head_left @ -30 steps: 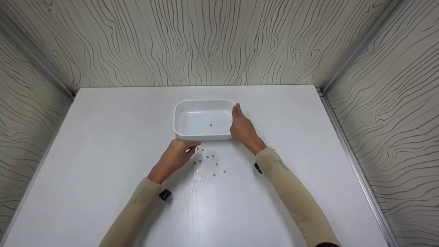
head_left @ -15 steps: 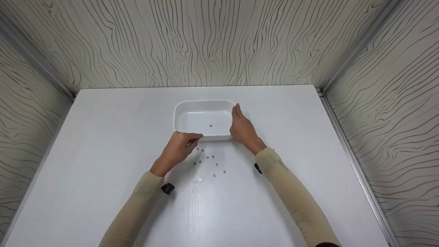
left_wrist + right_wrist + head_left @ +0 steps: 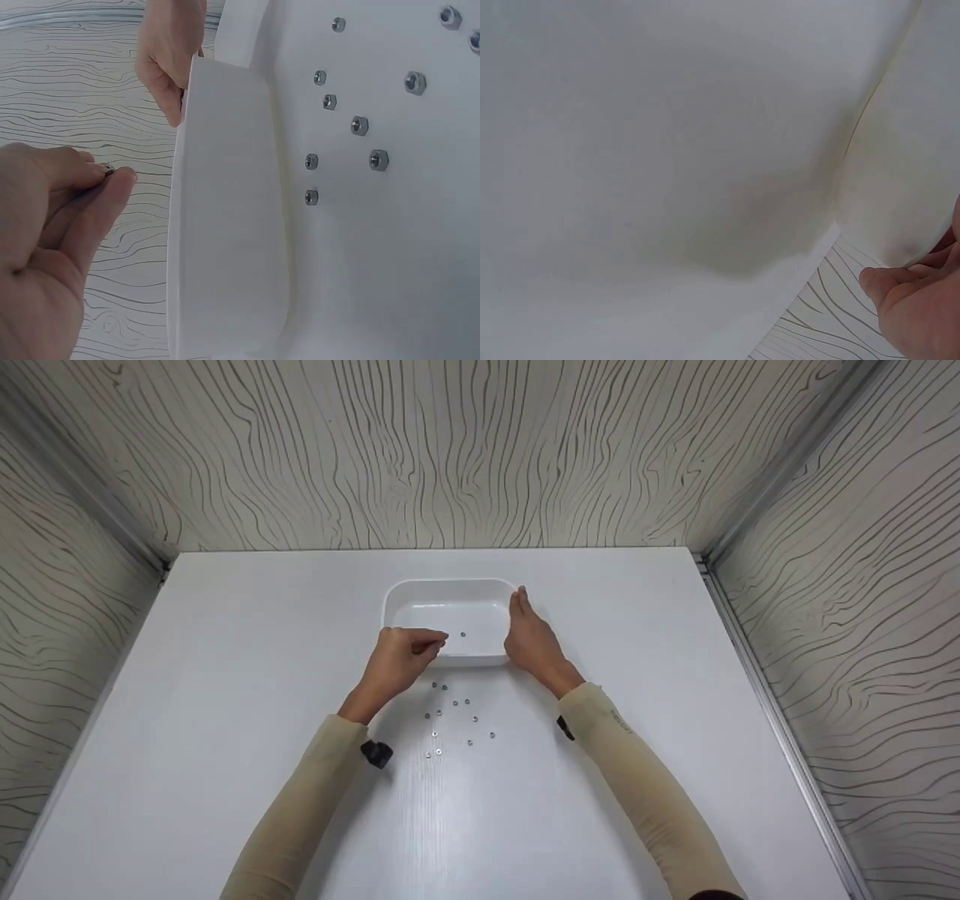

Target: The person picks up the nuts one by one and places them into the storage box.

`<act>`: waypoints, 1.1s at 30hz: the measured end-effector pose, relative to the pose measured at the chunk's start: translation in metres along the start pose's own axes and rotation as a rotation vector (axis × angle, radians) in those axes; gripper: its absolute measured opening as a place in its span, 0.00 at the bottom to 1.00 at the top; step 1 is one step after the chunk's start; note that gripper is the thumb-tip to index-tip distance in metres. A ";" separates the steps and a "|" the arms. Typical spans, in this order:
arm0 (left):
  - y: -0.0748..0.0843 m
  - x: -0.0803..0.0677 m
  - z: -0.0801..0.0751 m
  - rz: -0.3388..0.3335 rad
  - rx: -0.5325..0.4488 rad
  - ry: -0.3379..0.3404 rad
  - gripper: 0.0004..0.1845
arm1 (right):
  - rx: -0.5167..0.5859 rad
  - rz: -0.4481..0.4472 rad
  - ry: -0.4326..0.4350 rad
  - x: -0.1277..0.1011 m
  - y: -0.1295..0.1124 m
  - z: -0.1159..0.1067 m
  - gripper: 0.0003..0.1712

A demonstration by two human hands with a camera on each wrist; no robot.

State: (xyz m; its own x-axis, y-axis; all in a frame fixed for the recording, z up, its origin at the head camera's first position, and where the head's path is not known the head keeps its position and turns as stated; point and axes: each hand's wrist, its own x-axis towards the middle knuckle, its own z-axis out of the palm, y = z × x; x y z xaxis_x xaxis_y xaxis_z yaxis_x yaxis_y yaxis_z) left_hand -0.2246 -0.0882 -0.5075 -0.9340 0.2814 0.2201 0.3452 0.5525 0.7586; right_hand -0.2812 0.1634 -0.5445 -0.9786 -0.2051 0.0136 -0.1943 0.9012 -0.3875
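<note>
Left hand [image 3: 401,660] is pinching one small steel hex nut [image 3: 109,171] over the white rectangular plastic tray [image 3: 450,587], which is holding a single nut [image 3: 463,635], while the right hand [image 3: 531,641], fingers straight and together, is steadying its wall; roughly ten loose nuts [image 3: 454,715] are waiting on the white table [image 3: 225,660].

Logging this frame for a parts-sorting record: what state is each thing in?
Left hand: pinching a nut above the tray.
Right hand: flat against the tray's right side.
White tray: upright, one nut inside.
Loose nuts: scattered on the table.
</note>
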 end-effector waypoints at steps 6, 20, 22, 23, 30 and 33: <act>-0.001 0.011 0.001 -0.096 -0.064 0.034 0.10 | -0.009 -0.002 0.014 0.000 0.000 0.001 0.37; -0.008 0.031 0.002 -0.282 -0.322 0.050 0.11 | -0.025 -0.005 0.012 0.000 0.000 0.001 0.37; -0.008 0.033 0.003 -0.305 -0.355 0.046 0.11 | -0.020 0.001 0.009 0.000 0.000 0.001 0.37; -0.009 0.035 0.004 -0.314 -0.364 0.046 0.11 | -0.018 0.004 0.007 0.000 0.000 0.001 0.37; -0.009 0.049 0.004 -0.347 -0.384 0.048 0.12 | 0.007 0.007 -0.009 0.001 0.000 0.000 0.37; -0.009 0.055 0.004 -0.361 -0.372 0.041 0.13 | 0.013 0.008 -0.013 0.001 0.001 0.000 0.37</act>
State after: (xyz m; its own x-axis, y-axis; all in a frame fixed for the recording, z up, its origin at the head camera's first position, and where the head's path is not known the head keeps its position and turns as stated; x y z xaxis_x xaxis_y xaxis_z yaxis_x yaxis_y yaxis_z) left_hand -0.2792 -0.0751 -0.5046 -0.9930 0.0894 -0.0772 -0.0482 0.2904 0.9557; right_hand -0.2825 0.1638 -0.5444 -0.9791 -0.2033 -0.0009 -0.1860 0.8976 -0.3996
